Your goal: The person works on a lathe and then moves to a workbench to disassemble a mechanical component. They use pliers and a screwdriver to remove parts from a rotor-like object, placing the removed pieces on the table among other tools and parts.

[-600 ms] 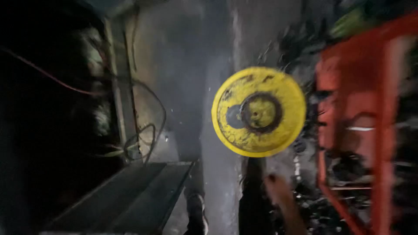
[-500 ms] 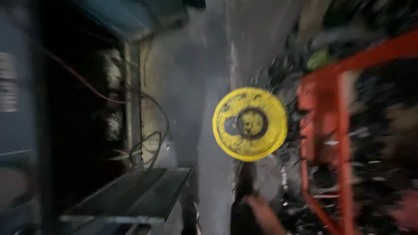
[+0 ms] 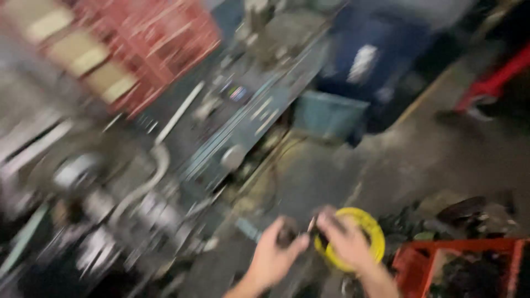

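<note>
- Round yellow disc (image 3: 361, 238), looks plastic, dark centre: sitting low in view over the concrete floor (image 3: 441, 160), partly hidden behind the right hand (image 3: 346, 243).
- Right hand is lying across the disc's left face, fingers curled together on it, gripping its near side as far as the blur lets me read.
- Left hand (image 3: 272, 258) is just left of the disc, fingers closed round a small dark part (image 3: 287, 236); can't tell what the part is, or whether it's touching the disc.
- Risk, my read: the view is smearing hard and both hands are loaded, so the grip on the disc's edge could be slipping; a drop would land it on bare concrete or in the scrap.
- Right of the disc: orange-red metal crate (image 3: 458, 255) holding dark scrap, more dark debris (image 3: 469, 209) above it. Snag hazard for the right forearm.
- Left of the disc: long grey-green machine bed (image 3: 248, 118) running diagonally, with metal fittings too blurred to name.
- Above the disc: teal box (image 3: 330, 115); red mesh rack (image 3: 154, 44) far upper left.
- Room is reading as a dim, cluttered workshop, stained floor.
</note>
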